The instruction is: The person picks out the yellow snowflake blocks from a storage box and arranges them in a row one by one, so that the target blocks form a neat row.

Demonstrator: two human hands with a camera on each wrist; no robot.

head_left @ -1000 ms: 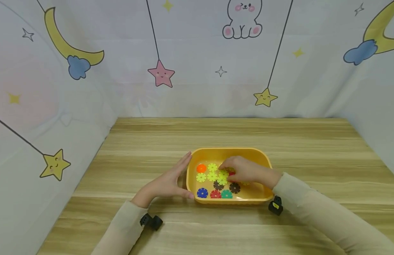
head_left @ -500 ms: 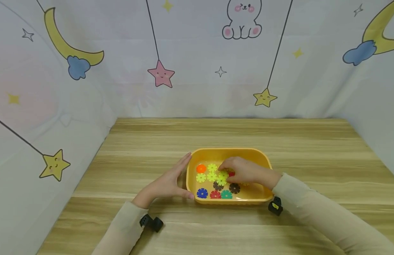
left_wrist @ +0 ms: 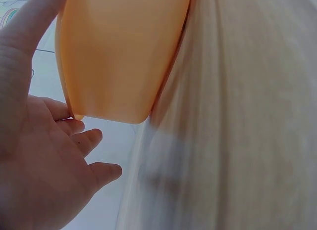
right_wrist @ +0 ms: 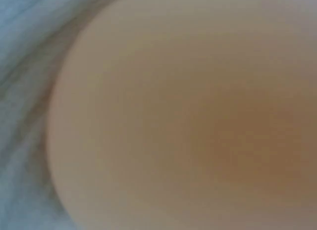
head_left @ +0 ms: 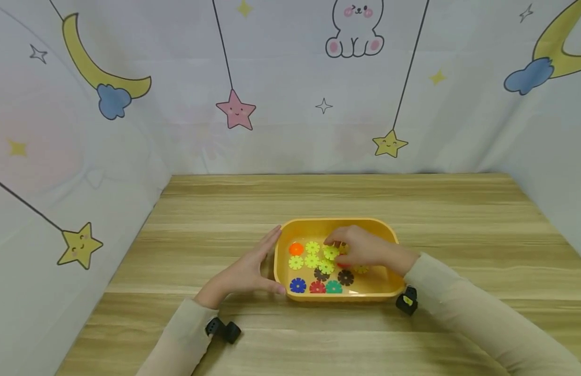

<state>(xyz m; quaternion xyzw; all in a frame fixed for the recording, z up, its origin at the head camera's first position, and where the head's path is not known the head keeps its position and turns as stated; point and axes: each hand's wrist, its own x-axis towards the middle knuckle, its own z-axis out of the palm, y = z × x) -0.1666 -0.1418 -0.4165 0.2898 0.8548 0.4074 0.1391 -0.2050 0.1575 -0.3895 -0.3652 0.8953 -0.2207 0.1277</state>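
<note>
A yellow-orange plastic tub [head_left: 375,286] holds several notched plastic discs, the snowflake kind. Inside it my right hand [head_left: 361,247] pinches a yellow snowflake disc [head_left: 330,253] between fingers and thumb. A red disc [head_left: 343,261] lies partly hidden under that hand. My left hand [head_left: 245,269] spans the tub's left end, thumb at the near corner and fingers at the far one. The left wrist view has the left hand [left_wrist: 44,161] with fingers fairly relaxed, one touching the tub's corner [left_wrist: 114,67]. The right wrist view is a blurred orange-tan surface.
Around the pinched disc lie an orange round piece [head_left: 296,249], other yellow discs [head_left: 295,262], and blue [head_left: 298,285], red [head_left: 317,287], green [head_left: 334,286] and dark brown [head_left: 345,277] ones. The tub stands on a wood-grain table [head_left: 215,209], with a printed cloth [head_left: 281,146] behind.
My right hand has risen slightly, and the yellow disc at its fingertips has shifted a little up and right in the view. The left hand has stayed at the tub's end.
</note>
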